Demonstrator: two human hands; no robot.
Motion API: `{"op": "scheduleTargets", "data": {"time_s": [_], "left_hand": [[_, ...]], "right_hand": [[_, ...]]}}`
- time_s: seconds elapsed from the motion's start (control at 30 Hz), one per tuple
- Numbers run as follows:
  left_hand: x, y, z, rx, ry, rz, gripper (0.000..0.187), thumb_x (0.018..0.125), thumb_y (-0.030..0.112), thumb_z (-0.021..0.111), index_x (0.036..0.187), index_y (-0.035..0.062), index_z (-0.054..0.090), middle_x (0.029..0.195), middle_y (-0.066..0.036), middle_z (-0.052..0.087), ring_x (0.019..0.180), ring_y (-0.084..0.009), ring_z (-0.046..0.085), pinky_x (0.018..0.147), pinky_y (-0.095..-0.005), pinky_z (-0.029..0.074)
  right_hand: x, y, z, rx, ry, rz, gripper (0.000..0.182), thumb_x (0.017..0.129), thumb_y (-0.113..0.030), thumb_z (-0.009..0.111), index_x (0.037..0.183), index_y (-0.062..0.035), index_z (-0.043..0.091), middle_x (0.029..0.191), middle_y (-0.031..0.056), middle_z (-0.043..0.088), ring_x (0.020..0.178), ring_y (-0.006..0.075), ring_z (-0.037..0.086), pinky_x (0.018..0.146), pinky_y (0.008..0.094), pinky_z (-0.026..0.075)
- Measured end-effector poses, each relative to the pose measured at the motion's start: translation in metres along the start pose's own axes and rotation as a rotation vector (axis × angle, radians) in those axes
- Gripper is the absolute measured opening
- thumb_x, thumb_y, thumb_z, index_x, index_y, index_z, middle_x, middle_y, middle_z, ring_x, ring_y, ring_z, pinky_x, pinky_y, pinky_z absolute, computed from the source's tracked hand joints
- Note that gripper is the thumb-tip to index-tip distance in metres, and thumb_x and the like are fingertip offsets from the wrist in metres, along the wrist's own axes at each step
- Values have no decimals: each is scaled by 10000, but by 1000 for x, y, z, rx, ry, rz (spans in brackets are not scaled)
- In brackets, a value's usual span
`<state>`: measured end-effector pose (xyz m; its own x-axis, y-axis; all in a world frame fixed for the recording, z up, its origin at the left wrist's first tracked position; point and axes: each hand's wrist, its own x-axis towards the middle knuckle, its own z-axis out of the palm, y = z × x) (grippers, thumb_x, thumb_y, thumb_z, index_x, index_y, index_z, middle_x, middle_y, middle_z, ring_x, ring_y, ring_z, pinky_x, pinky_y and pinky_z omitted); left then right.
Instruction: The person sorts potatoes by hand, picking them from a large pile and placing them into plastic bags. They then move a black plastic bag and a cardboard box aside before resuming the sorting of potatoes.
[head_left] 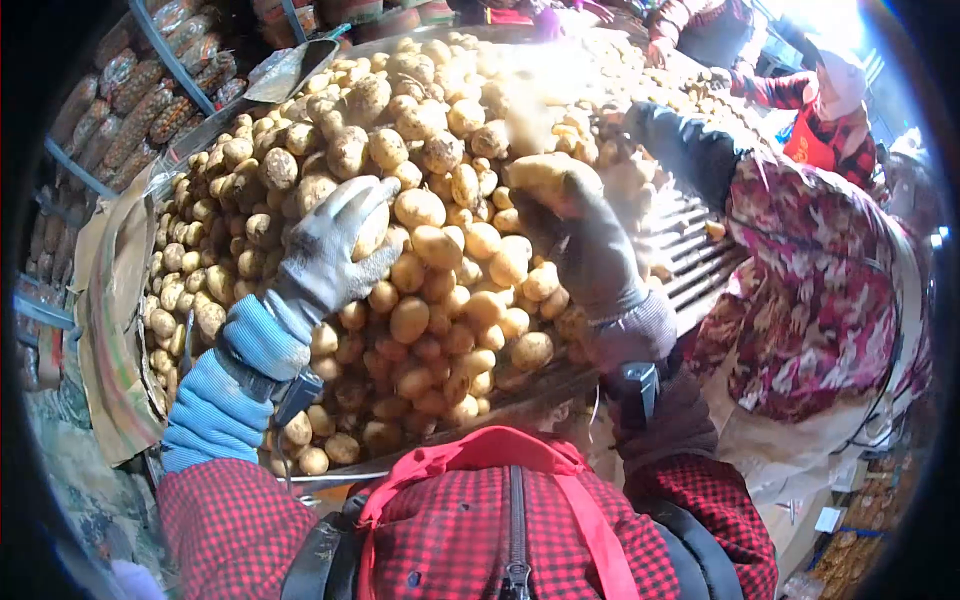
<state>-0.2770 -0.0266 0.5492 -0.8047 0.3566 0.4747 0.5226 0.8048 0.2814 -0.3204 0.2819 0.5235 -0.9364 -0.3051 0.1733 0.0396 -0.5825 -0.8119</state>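
A large heap of potatoes (410, 322) lies in front of me, pale yellow-brown and of mixed sizes. My left hand (335, 250), in a grey and blue knit glove, has its thumb and fingers around one potato (371, 231) at the left of the heap. To the right, my right hand (590, 225) wears a grey glove and rests over the potatoes with its fingers curled inward. Whatever lies under those fingers is hidden by glare and the hand itself.
Slatted metal bars (695, 255) run along the heap's right side. A co-worker in a camouflage sleeve (810, 280) reaches in there; another person in a red apron (808, 145) is farther back. Filled net bags (135, 90) are stacked behind rails at left. Cardboard (110, 320) edges the heap.
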Motion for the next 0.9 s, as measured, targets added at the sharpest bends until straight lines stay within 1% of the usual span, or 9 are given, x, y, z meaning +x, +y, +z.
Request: {"op": "scheduleTargets", "data": {"time_s": [0.03, 0.2, 0.33, 0.43, 0.5, 0.57, 0.83, 0.87, 0.9], "left_hand": [[1, 6, -3, 24, -44, -29, 585, 889, 263, 768, 1402, 64, 569, 1369, -188, 593, 1279, -363, 573, 1094, -431, 467], [4, 30, 0, -8, 34, 117, 524, 887, 241, 744, 1374, 99, 615, 1345, -183, 615, 1236, -371, 590, 1047, -448, 490], [1, 105, 25, -28, 19, 408, 493, 860, 260, 755, 1316, 107, 647, 1378, -181, 615, 1275, -386, 581, 1093, -476, 452], [13, 156, 48, -153, -121, 577, 495, 792, 331, 780, 1256, 185, 689, 1351, -140, 618, 1272, -380, 573, 1034, -541, 472], [13, 167, 64, -245, -248, 707, 506, 777, 369, 786, 1257, 242, 693, 1339, -128, 606, 1279, -393, 557, 1036, -589, 441], [-6, 162, 80, -260, -132, 701, 506, 762, 369, 797, 1241, 240, 699, 1329, -135, 613, 1246, -387, 572, 1025, -585, 442], [-12, 101, 68, 170, -515, 461, 581, 876, 401, 678, 1408, 189, 578, 1451, -176, 514, 1334, -389, 475, 1130, -572, 322], [-14, 87, 73, 210, -501, 557, 595, 874, 381, 686, 1427, 195, 567, 1490, -186, 487, 1349, -394, 463, 1161, -551, 311], [-16, 82, 77, 242, -495, 581, 591, 873, 376, 691, 1423, 194, 573, 1502, -194, 480, 1354, -399, 463, 1172, -544, 308]], "right_hand": [[-18, 4, 1, 364, 77, 124, 351, 1056, -195, 580, 1358, -18, 563, 1336, 148, 634, 1249, 283, 615, 1090, 390, 511], [-61, 18, 8, 515, 187, 113, 503, 1005, -284, 653, 1424, -36, 528, 1386, 191, 599, 1279, 357, 595, 1072, 455, 532], [-98, 21, 15, 822, 59, 335, 439, 1021, -299, 624, 1374, -45, 564, 1303, 151, 649, 1191, 299, 645, 1019, 432, 557], [-126, 50, 18, 335, 187, -12, 465, 1107, -399, 408, 1406, -77, 559, 1319, 132, 641, 1155, 274, 647, 980, 446, 554], [-134, 53, 1, 105, 371, 24, 476, 1089, -426, 444, 1404, -92, 568, 1307, 121, 647, 1157, 270, 647, 972, 422, 557], [-133, 43, -10, 1127, 118, 220, 486, 1076, -454, 447, 1372, -96, 591, 1306, 131, 651, 1145, 271, 657, 969, 416, 562], [-189, 9, -33, 715, 498, -114, 673, 1025, -559, 458, 1523, -106, 441, 1537, 161, 493, 1401, 422, 482, 1147, 669, 367], [-202, 19, -39, 646, 491, -176, 538, 1015, -445, 569, 1401, -71, 540, 1329, 156, 636, 1195, 343, 646, 1020, 588, 529], [-215, 23, -39, 625, 528, -228, 538, 1015, -445, 569, 1401, -71, 540, 1329, 156, 636, 1195, 343, 646, 1020, 588, 529]]}}
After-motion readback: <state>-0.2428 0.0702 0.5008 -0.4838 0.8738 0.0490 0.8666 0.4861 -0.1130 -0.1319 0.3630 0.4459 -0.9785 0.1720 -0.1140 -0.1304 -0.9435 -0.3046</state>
